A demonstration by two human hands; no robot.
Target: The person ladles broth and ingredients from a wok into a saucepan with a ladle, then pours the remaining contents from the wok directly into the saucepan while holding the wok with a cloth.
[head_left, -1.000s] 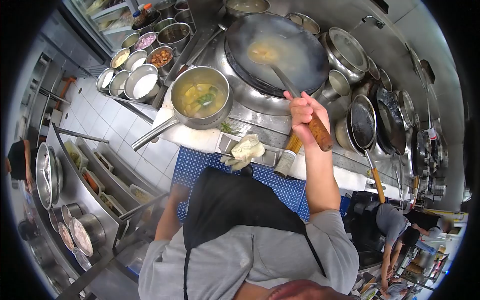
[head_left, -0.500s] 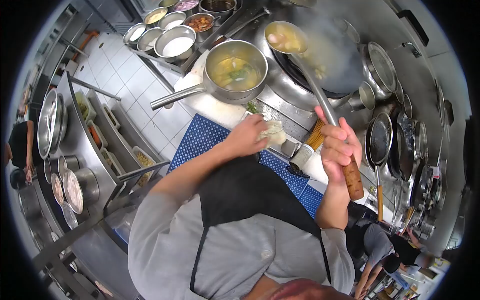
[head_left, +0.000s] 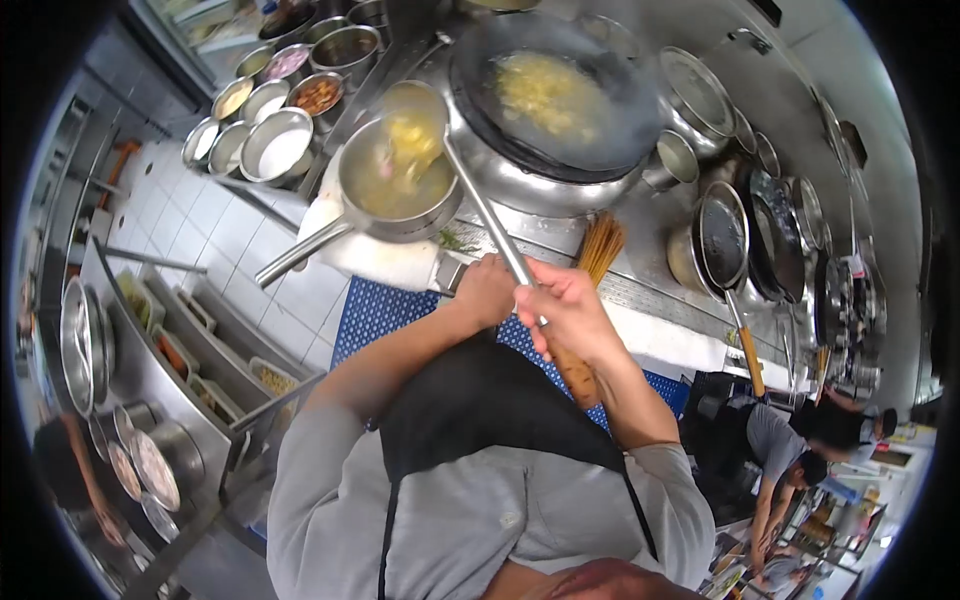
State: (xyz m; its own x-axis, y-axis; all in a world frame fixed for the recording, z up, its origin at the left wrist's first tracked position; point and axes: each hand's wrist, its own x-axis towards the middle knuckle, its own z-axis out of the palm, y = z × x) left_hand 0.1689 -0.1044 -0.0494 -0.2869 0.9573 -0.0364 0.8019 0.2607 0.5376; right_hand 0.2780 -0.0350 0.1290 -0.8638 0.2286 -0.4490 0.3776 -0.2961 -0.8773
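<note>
My right hand [head_left: 570, 312] is closed round the handle of a long ladle [head_left: 487, 212]. The ladle's bowl is tipped over a steel saucepan [head_left: 400, 215], and yellowish food and liquid fall from it into the pan. Behind, a large steaming wok [head_left: 625, 150] holds yellow pieces in broth. My left hand [head_left: 487, 290] is at the counter's front edge below the saucepan, beside the ladle's shaft. Its fingers are partly hidden, and whether it still holds the cloth does not show. A bamboo brush [head_left: 602, 248] lies right of my hands.
Metal tubs of ingredients, one with white powder or liquid [head_left: 277, 146], stand at the upper left. A strainer [head_left: 723, 232] and pans are on the right. A shelf unit with food trays [head_left: 210, 400] is at left. Other people [head_left: 775, 445] work at lower right and far left.
The ladle has moved left from the wok to the saucepan and tipped. My left hand first came up to the cloth at the counter edge and is now close to my right hand.
</note>
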